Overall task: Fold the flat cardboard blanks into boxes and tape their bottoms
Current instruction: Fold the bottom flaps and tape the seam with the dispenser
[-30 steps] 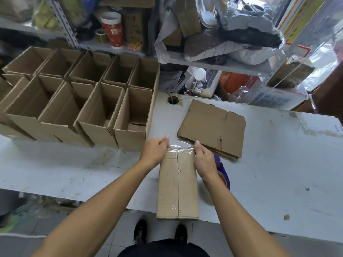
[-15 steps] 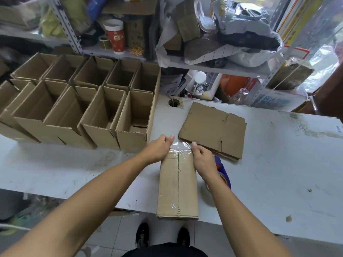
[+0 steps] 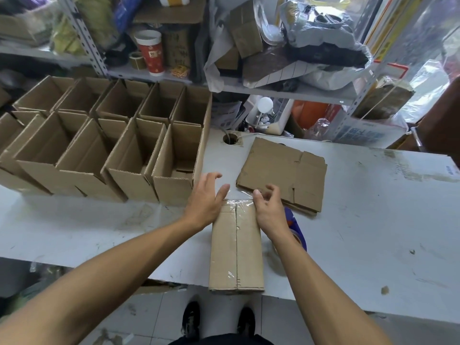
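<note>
A folded cardboard box [image 3: 236, 247] stands bottom-up on the white table [image 3: 361, 232], its seam covered by clear tape whose end shines at the far edge. My left hand [image 3: 206, 199] lies with straight fingers at the box's far left corner, thumb touching the tape end. My right hand [image 3: 267, 207] sits at the far right corner with loosely curled fingers, holding nothing that I can see. A stack of flat cardboard blanks [image 3: 283, 174] lies just beyond. A blue tape dispenser [image 3: 296, 230] is partly hidden behind my right wrist.
Several open folded boxes [image 3: 119, 150] stand in rows on the table's left. A cable hole [image 3: 230, 139] is near the back edge. Cluttered metal shelves [image 3: 286, 90] rise behind the table. The box overhangs the table's near edge.
Both hands have let go of the tape end at the box's far edge and their fingers have spread; the left hand has lifted slightly outward to the left.
</note>
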